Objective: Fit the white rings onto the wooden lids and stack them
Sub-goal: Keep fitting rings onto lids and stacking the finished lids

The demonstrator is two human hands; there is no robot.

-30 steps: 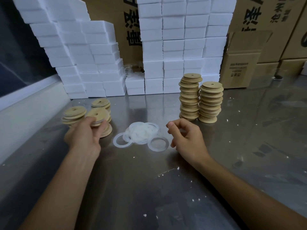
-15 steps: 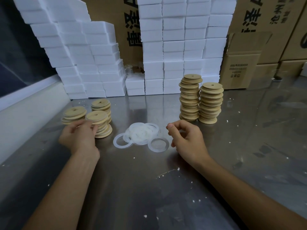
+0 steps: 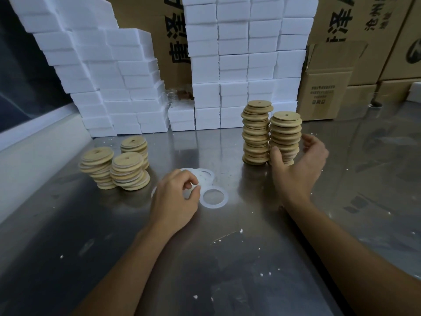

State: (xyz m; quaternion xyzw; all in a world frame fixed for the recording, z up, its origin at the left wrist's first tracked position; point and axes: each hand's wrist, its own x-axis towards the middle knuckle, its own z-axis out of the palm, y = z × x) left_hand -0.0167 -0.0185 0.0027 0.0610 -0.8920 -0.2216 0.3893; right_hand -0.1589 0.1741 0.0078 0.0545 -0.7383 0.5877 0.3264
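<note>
Two hands apart, left hand (image 3: 175,199) perhaps pinching white rings (image 3: 206,179), right hand (image 3: 298,165) cupping round wooden lids (image 3: 285,135).

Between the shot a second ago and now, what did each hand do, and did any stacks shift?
The left hand left the short lid stacks and moved right onto the white rings. The right hand reached forward and cupped the base of the nearer tall stack. All the stacks stayed put.

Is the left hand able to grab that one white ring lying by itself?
Probably yes. The left hand sits on the ring pile, and the lone ring lies flat right beside its fingers with nothing between them.
</note>
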